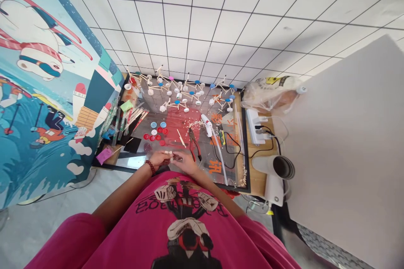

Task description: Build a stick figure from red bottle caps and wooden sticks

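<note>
Near the front edge of the board, my left hand [159, 159], with a beaded bracelet on its wrist, pinches some short pale stick pieces [171, 154]. My right hand [186, 162] meets it from the other side, its fingers closed on the same small pieces; their exact shape is too small to tell. Just beyond my right hand lie red-handled pliers [195, 145], jaws pointing away. Two thin wooden sticks [181, 138] rest ahead of my hands. To the left of these, several red bottle caps [152, 138] are grouped with blue caps [163, 125] and a white cap [154, 132].
Several small stick-and-cap models [177, 104] line the back by the tiled wall. A white glue gun [206, 125] lies among wood scraps, its cord running to a power strip [253, 126]. Loose sticks [135, 117] lie left; stacked cups [277, 167] sit right.
</note>
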### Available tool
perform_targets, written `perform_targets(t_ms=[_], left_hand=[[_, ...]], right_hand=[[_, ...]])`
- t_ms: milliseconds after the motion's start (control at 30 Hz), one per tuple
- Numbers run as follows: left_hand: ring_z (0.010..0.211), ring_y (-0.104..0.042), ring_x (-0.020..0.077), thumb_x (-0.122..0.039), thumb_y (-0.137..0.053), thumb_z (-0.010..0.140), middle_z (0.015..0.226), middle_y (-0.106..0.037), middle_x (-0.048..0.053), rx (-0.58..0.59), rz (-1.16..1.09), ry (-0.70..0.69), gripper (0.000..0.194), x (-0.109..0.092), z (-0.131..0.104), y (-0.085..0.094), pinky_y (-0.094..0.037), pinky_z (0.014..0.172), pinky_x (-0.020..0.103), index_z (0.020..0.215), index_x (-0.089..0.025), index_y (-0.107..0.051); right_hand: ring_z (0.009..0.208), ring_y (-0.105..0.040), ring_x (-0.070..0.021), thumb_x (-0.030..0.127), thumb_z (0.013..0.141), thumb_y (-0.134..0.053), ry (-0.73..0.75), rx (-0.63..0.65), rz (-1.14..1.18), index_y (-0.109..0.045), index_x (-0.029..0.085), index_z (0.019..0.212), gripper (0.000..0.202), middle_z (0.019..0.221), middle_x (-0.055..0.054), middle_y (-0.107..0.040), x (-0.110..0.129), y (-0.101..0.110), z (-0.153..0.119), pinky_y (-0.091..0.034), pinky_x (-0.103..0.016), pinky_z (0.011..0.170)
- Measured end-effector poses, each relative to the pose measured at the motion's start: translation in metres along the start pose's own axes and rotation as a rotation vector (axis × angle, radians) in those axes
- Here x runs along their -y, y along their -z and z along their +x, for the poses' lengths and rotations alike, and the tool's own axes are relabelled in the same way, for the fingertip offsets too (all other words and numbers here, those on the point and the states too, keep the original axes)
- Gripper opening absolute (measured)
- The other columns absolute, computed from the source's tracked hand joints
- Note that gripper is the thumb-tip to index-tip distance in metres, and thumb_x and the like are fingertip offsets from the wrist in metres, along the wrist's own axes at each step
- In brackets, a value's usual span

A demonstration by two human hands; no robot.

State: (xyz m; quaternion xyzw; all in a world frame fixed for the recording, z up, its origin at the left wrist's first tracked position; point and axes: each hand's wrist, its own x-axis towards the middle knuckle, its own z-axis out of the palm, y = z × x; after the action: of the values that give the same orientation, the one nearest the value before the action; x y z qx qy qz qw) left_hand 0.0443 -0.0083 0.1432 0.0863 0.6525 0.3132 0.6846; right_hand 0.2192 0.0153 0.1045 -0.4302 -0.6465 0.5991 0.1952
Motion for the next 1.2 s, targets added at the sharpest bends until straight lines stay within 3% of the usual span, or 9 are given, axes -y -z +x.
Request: perform_targets(t_ms=[67,200,433,600,767,933,1067,1200], left_hand=[[0.057,-0.06,0.0109,-0.025,-0.093,0.052,0.062,-0.066,0.002,-0.012,0.01,-0.024,0.032,0.002,0.0,0.0,-0.054,0.062,0.026,0.068,-0.012,-0.069],[0.057,-0.059,0.0103,-0.03,-0.091,0.057,0.062,-0.065,0.001,-0.031,0.044,-0.08,0.031,0.009,0.002,-0.004,-0.053,0.064,0.026,0.071,-0.012,-0.069],[0.054,-0.054,0.0087,-0.028,-0.072,0.083,0.062,-0.06,-0.004,-0.117,0.241,-0.202,0.019,0.013,0.018,0.0,-0.048,0.059,0.025,0.076,-0.013,-0.065],[0.069,-0.062,0.0154,-0.017,-0.08,0.067,0.062,-0.064,0.0,-0.172,0.432,-0.321,0.012,0.002,0.023,0.004,-0.047,0.068,0.025,0.067,-0.017,-0.068],[0.088,-0.066,0.0231,-0.02,-0.075,0.07,0.079,-0.072,0.005,-0.221,0.531,-0.405,0.018,-0.006,0.01,0.008,-0.048,0.082,0.03,0.088,-0.021,-0.074],[0.085,-0.067,0.021,-0.022,-0.072,0.072,0.094,-0.074,0.006,-0.173,0.532,-0.436,0.027,-0.006,-0.005,0.007,-0.05,0.085,0.031,0.099,-0.022,-0.075],[0.067,-0.064,0.0178,-0.022,-0.074,0.071,0.077,-0.072,0.003,-0.096,0.488,-0.391,0.02,-0.002,-0.006,-0.001,-0.051,0.07,0.028,0.091,-0.02,-0.075],[0.06,-0.062,0.0168,-0.029,-0.072,0.074,0.066,-0.068,0.003,-0.112,0.427,-0.333,0.012,0.002,-0.003,-0.001,-0.049,0.061,0.027,0.077,-0.018,-0.071]], right_hand=[[0.086,-0.072,-0.0214,0.03,0.079,-0.071,-0.045,-0.026,0.015,-0.073,0.019,0.104,0.027,0.096,-0.006,-0.077,-0.003,-0.004,0.001,-0.056,-0.035,0.085],[0.079,-0.072,-0.0206,0.027,0.077,-0.069,-0.136,-0.06,0.055,-0.073,0.018,0.093,0.019,0.088,-0.005,-0.077,-0.009,-0.008,0.006,-0.057,-0.031,0.075],[0.076,-0.07,-0.0183,0.025,0.078,-0.061,-0.201,-0.182,0.032,-0.071,0.021,0.087,0.014,0.081,-0.001,-0.074,-0.013,0.006,-0.001,-0.055,-0.029,0.074],[0.052,-0.062,-0.0132,0.032,0.088,-0.05,-0.216,-0.237,0.045,-0.068,0.021,0.085,0.021,0.061,0.003,-0.064,-0.01,0.011,-0.001,-0.05,-0.023,0.056],[0.045,-0.059,-0.0117,0.036,0.09,-0.05,-0.22,-0.239,0.088,-0.068,0.021,0.088,0.024,0.059,0.003,-0.063,-0.008,0.013,-0.001,-0.048,-0.021,0.049],[0.049,-0.06,-0.0127,0.039,0.088,-0.054,-0.207,-0.197,0.103,-0.068,0.02,0.081,0.025,0.061,0.001,-0.066,-0.007,0.007,-0.004,-0.05,-0.022,0.05],[0.057,-0.063,-0.0147,0.037,0.084,-0.058,-0.153,-0.158,0.08,-0.07,0.02,0.082,0.022,0.066,0.0,-0.069,-0.001,0.002,-0.005,-0.052,-0.024,0.057],[0.075,-0.068,-0.0171,0.031,0.08,-0.062,-0.101,-0.171,0.039,-0.07,0.02,0.097,0.022,0.085,-0.003,-0.074,0.002,0.001,-0.005,-0.054,-0.028,0.072]])
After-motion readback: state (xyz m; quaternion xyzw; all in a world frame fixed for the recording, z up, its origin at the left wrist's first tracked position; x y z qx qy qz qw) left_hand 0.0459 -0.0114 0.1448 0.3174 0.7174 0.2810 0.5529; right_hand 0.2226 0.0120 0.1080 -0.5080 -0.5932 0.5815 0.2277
